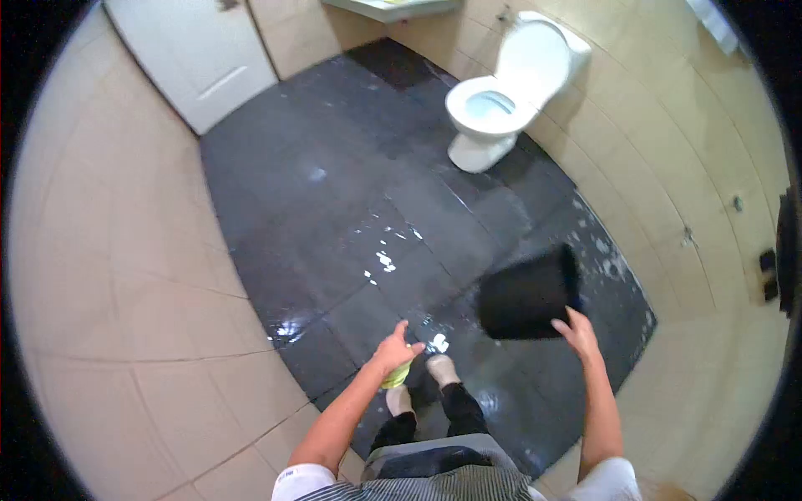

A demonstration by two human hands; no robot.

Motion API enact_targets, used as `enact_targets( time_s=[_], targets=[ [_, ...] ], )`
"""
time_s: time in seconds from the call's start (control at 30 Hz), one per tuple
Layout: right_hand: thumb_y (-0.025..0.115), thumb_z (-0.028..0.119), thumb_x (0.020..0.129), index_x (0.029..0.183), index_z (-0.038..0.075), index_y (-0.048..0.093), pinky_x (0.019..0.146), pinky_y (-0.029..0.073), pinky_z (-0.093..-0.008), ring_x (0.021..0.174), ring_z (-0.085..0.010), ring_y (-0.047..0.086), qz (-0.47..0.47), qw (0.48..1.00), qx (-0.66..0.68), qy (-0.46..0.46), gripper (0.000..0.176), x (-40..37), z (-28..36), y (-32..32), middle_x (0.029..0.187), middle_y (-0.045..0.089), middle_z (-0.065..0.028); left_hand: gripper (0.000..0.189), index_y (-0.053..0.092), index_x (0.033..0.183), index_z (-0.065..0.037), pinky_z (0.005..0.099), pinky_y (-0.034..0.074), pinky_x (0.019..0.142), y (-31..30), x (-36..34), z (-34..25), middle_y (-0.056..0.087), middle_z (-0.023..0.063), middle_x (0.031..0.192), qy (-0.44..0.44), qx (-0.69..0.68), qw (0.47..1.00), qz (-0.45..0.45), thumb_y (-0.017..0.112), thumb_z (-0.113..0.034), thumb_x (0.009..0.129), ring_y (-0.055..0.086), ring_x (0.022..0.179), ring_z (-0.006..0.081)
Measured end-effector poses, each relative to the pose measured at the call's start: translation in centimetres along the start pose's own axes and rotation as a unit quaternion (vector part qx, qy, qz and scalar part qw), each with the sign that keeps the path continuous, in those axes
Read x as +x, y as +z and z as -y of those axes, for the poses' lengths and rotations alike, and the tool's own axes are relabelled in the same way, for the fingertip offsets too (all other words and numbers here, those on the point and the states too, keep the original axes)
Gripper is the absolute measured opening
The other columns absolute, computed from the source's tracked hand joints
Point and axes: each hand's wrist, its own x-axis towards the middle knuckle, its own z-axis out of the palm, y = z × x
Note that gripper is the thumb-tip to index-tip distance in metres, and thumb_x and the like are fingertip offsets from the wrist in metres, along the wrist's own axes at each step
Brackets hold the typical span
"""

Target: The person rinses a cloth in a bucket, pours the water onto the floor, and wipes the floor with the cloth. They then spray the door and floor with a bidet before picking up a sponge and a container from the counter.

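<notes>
My right hand (578, 334) grips the rim of a black bucket (528, 294), which is tilted on its side above the floor and slightly blurred. Its inside does not show. My left hand (393, 352) is in front of my body with the index finger pointing forward. A yellow-green cloth (396, 377) hangs below that palm, held by the curled fingers, which are partly hidden. Beneath both hands is the dark tiled floor (334, 200), wet and shiny in places.
White patches (385, 261) of foam or reflected light dot the floor's middle. A white toilet (486, 108) with its lid up stands at the back right. The white door (200, 63) is at the far left, a basin (393, 10) at the back. Beige tiled walls surround me.
</notes>
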Motion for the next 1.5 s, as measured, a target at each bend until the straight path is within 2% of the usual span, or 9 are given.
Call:
enact_targets(
  time_s=[0.2,0.47,0.57,0.73,1.03,1.07,1.17,1.3,1.5],
  targets=[
    [0.065,0.017,0.077,0.114,-0.001,0.057,0.076,0.047,-0.0433,0.087,-0.0406,0.060,-0.162,0.965,-0.165,0.126,0.042,-14.7,-11.6,-3.6,0.093,0.062,-0.0246,0.053,0.051,0.110,-0.002,0.0460,0.046,0.085,-3.5,-8.4,10.2,0.060,0.0246,0.106,-0.099,0.203,0.973,-0.048,0.059,-0.040,0.073,0.058,0.098,0.0395],
    [0.069,0.005,0.068,0.113,0.000,0.056,0.083,0.046,-0.0416,0.097,-0.0363,0.057,-0.127,0.886,-0.078,0.440,0.048,-34.3,-28.4,-3.6,0.103,0.060,-0.0203,0.042,0.067,0.099,-0.009,0.0396,0.048,0.084,-0.1,-20.1,23.5,0.064,0.0141,0.107,-0.358,0.282,0.888,0.060,0.061,-0.040,0.073,0.061,0.100,0.0303],
    [0.068,0.007,0.068,0.108,0.001,0.059,0.082,0.048,-0.0410,0.092,-0.0360,0.060,-0.021,0.865,-0.157,0.476,0.042,-39.9,-33.2,-3.6,0.096,0.063,-0.0199,0.038,0.068,0.097,-0.009,0.0396,0.048,0.083,0.8,-22.3,21.2,0.065,0.0159,0.101,-0.298,0.309,0.893,0.139,0.063,-0.037,0.073,0.062,0.096,0.0291],
    [0.071,0.016,0.066,0.096,0.006,0.064,0.079,0.049,-0.0424,0.088,-0.0363,0.061,-0.001,0.840,-0.129,0.527,0.033,-41.2,-39.6,-5.8,0.088,0.064,-0.0168,0.040,0.065,0.105,-0.011,0.0399,0.046,0.088,6.4,-19.0,5.9,0.062,0.0144,0.112,-0.523,0.262,0.807,0.083,0.060,-0.037,0.075,0.058,0.105,0.0281],
    [0.069,0.017,0.070,0.108,0.006,0.060,0.084,0.047,-0.0423,0.093,-0.0373,0.059,-0.010,0.852,-0.027,0.523,0.041,-30.5,-48.0,-15.6,0.097,0.063,-0.0202,0.042,0.063,0.108,-0.011,0.0402,0.045,0.091,13.1,-5.1,-5.4,0.058,0.0143,0.118,-0.138,0.456,0.873,0.106,0.056,-0.039,0.078,0.055,0.111,0.0285],
    [0.069,0.017,0.071,0.109,0.004,0.059,0.084,0.046,-0.0420,0.094,-0.0371,0.059,-0.050,0.874,-0.034,0.482,0.041,-29.5,-49.0,-15.5,0.096,0.063,-0.0208,0.043,0.063,0.108,-0.011,0.0402,0.045,0.091,13.0,-5.8,-5.0,0.057,0.0143,0.119,0.271,0.596,0.755,0.046,0.055,-0.040,0.078,0.054,0.112,0.0286],
    [0.067,0.016,0.073,0.108,0.001,0.058,0.082,0.047,-0.0420,0.094,-0.0371,0.059,-0.029,0.880,-0.040,0.472,0.039,-23.9,-49.9,-19.5,0.095,0.063,-0.0217,0.044,0.063,0.108,-0.009,0.0412,0.044,0.092,15.6,-0.9,-7.2,0.057,0.0154,0.119,-0.249,0.491,0.815,0.182,0.052,-0.041,0.079,0.053,0.113,0.0303],
    [0.066,0.016,0.076,0.106,0.003,0.058,0.079,0.047,-0.0445,0.091,-0.0392,0.059,-0.060,0.894,-0.056,0.441,0.033,-18.1,-50.7,-23.8,0.092,0.063,-0.0209,0.044,0.063,0.109,-0.008,0.0413,0.045,0.091,17.6,3.7,-9.0,0.058,0.0157,0.116,-0.140,0.500,0.821,0.235,0.052,-0.039,0.079,0.054,0.111,0.0309],
    [0.067,0.019,0.075,0.105,0.001,0.058,0.077,0.047,-0.0447,0.090,-0.0383,0.059,0.036,0.900,-0.092,0.424,0.036,-9.8,-54.8,-27.7,0.091,0.063,-0.0215,0.046,0.063,0.107,-0.006,0.0409,0.045,0.090,20.6,10.2,-16.9,0.059,0.0163,0.114,-0.381,0.374,0.839,0.106,0.052,-0.040,0.078,0.055,0.110,0.0305]
  ],
)
